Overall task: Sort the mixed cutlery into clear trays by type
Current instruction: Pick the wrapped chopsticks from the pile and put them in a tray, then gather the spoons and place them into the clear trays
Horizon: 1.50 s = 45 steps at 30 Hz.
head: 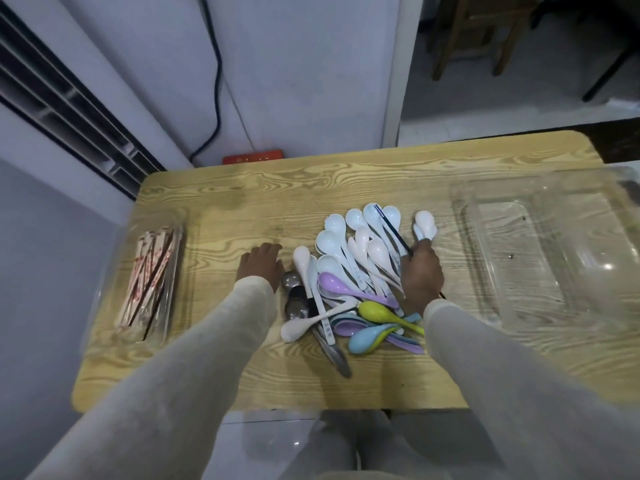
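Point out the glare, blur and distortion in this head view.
Head view: glare spots and reflections wash out the right clear tray; the left clear tray shows only faint edges round its chopsticks; the wide lens bows the table edges; sleeves near the camera are soft, while the dark blue chopstick in the right hand reads clearly.

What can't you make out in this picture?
Head view:
Whether the right hand grips the white spoon, the dark stick or both: its back hides the fingers.
Lower spoons in the pile: covered by upper ones.
Right tray: cut off by the frame edge.
Wrapper print on the chopsticks: too small.
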{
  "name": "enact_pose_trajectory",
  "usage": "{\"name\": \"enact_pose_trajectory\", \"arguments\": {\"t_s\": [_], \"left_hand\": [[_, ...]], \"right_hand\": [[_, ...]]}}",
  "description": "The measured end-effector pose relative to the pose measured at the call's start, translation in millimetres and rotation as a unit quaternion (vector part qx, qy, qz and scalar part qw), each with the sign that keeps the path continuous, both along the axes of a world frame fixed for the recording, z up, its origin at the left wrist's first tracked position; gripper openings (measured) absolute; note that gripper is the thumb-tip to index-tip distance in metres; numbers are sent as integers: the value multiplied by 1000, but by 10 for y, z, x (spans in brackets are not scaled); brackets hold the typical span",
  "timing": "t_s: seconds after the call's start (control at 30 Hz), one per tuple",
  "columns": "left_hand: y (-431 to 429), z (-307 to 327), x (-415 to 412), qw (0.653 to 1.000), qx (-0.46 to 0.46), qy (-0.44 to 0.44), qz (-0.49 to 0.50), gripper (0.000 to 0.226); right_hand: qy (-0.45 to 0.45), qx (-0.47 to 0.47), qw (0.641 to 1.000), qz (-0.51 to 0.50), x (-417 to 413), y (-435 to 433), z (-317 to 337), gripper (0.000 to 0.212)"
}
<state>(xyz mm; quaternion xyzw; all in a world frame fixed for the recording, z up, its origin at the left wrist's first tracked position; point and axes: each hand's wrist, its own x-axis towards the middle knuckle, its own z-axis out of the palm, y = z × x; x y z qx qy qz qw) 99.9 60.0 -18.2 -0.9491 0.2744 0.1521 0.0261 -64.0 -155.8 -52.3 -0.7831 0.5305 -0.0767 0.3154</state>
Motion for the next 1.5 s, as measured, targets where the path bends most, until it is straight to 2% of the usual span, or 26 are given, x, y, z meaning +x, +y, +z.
{"name": "enact_pose_trajectory", "arguments": {"t_s": [0.1, 0.27, 0.47, 0.7, 0.9, 1.07, 1.17, 1.27, 1.4, 1.5], "left_hand": [[195, 65, -27, 1000, 5, -10, 9, 43], [547, 204, 42, 999, 14, -17, 27, 42], [1056, 298, 392, 999, -26, -24, 31, 43], [2098, 380, 1091, 992, -80, -16, 94, 39], [2902, 534, 1619, 992, -74, -27, 96, 42], [3046, 529, 1818, 993, -80, -29, 85, 43], [2997, 512, 1858, 994, -82, -18, 76, 43], [2897, 469, 1879, 995, -76, -9, 56, 43], [2580, 418, 1798, 998, -55, 13, 19, 45], [2154, 426, 1613, 997, -74, 25, -17, 46]], "right_hand": [[-35, 15, 998, 48, 210, 283, 136, 18], [-8, 14, 990, 143, 592, 933, 326, 21], [-15, -8, 976, 216, 1072, 1706, 479, 20], [-1, 23, 980, 196, 1823, 2894, 578, 23], [-13, 83, 986, 147, 2480, 3870, 639, 24], [-50, 98, 989, 95, 2745, 4003, 564, 21], [2, 19, 987, 157, 2763, 3945, 521, 26], [44, -66, 971, 227, 2667, 3795, 506, 26], [47, -117, 945, 302, 2420, 3471, 505, 30], [54, -143, 939, 308, 2138, 3121, 520, 33]]}}
